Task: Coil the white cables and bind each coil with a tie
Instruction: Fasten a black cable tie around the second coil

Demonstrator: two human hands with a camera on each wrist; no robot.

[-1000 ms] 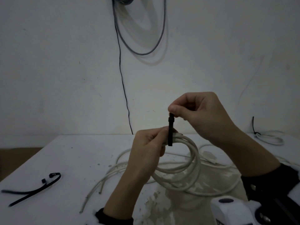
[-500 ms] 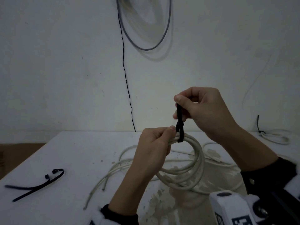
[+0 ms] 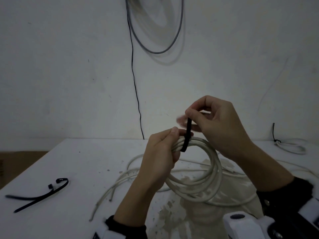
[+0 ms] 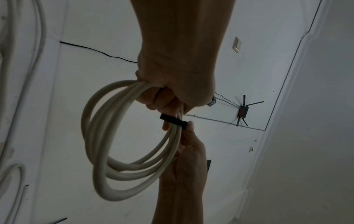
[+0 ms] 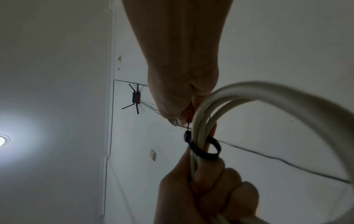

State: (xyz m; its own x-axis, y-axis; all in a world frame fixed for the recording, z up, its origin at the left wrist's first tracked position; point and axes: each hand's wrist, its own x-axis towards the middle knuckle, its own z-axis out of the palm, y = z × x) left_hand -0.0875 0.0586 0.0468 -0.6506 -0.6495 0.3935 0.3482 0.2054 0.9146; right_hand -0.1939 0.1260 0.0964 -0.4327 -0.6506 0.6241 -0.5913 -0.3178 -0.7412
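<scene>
Left hand (image 3: 160,152) grips the white cable coil (image 3: 203,183) at its top, fingers curled round the bunched strands, coil held up above the bench (image 3: 82,166). Right hand (image 3: 217,125) pinches the free upper end of the black tie (image 3: 187,135) between thumb and fingers; the tie runs down across the bundle just beside the left thumb.

Head view alone shows the bench layout: loose white cables (image 3: 120,180) lie under and behind the coil, two spare black ties (image 3: 43,194) lie at near left, well apart from the hands, and a bound coil (image 3: 291,145) sits at far right. A grey cable loop (image 3: 160,31) and a thin black wire (image 3: 134,80) hang on the wall.

Left wrist view shows the coil from below: several turns hanging from the fist, the tie as a short dark band across the strands, right fingertips (image 4: 190,125) touching its end. Whether the band is closed cannot be told here.

Right wrist view settles it: the tie forms a closed loop round the bundle, still slack on one side, its head (image 5: 187,136) sitting just beside the strands, thin tail going up into the right hand's pinch. The left fist is seen clamped on the strands just below the loop. Both wrist views show a wall-mounted router (image 5: 136,97) with antennas, which the head view misses.
</scene>
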